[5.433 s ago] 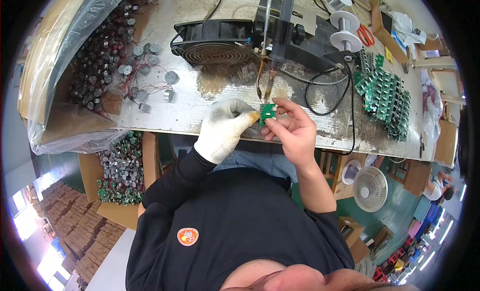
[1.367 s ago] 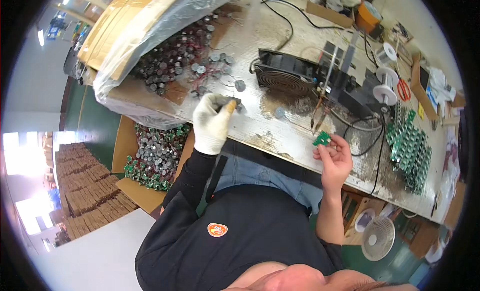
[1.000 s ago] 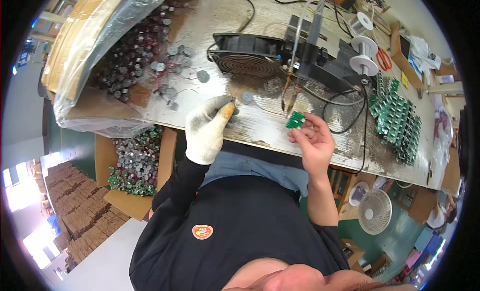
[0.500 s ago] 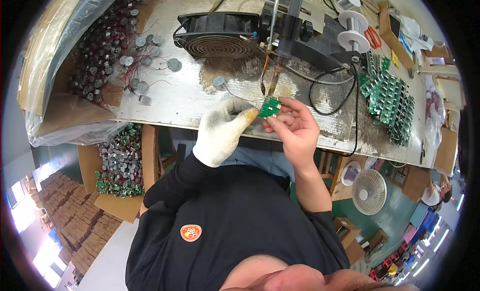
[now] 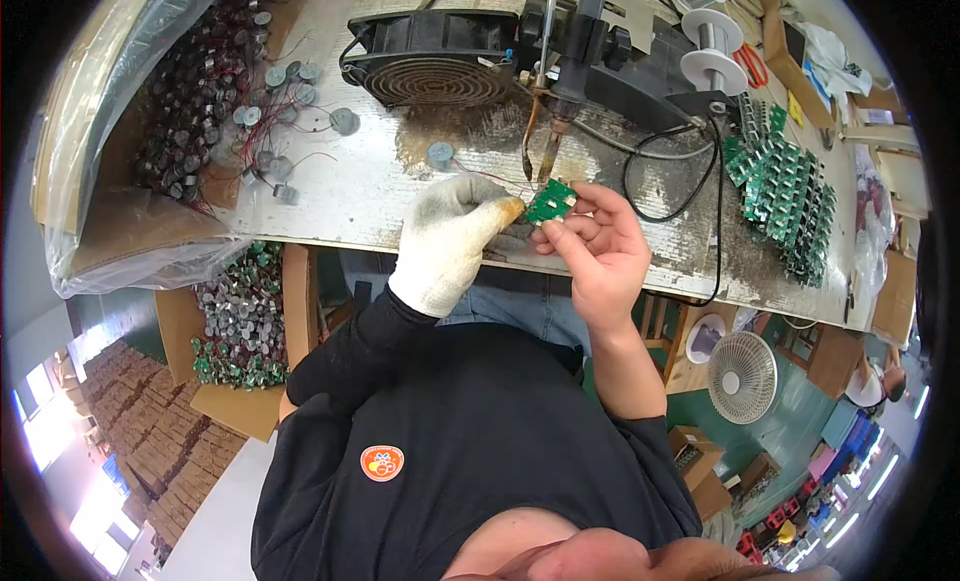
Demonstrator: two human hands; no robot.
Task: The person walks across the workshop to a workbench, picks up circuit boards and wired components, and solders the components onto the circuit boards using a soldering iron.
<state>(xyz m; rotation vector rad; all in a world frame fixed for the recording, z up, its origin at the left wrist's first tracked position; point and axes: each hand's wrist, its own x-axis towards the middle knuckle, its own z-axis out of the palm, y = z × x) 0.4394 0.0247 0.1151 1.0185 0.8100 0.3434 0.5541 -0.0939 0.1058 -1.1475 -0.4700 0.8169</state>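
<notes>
Just below the middle of the frame, the person's bare right hand (image 5: 592,249) pinches a small green circuit board (image 5: 550,200) between thumb and fingertips, holding it tilted just above the near edge of the worn workbench (image 5: 370,186). The gloved left hand (image 5: 452,239) meets the board from the left, its fingertips bunched against the board's edge; whatever it may grip there is hidden by the glove and too small to make out. Directly above the board, two soldering tips (image 5: 540,156) point down from a black stand, close to the board, though contact cannot be judged. At the lower left, below the bench, an open cardboard box (image 5: 235,321) holds silvery round parts mixed with green boards. Farther up, at the upper left, a plastic-lined box (image 5: 150,141) holds dark round discs with red wires, several spilling onto the bench. A black fan (image 5: 430,56) sits at the upper middle, its top cut off. At the right, green boards (image 5: 790,191) lie stacked.
</notes>
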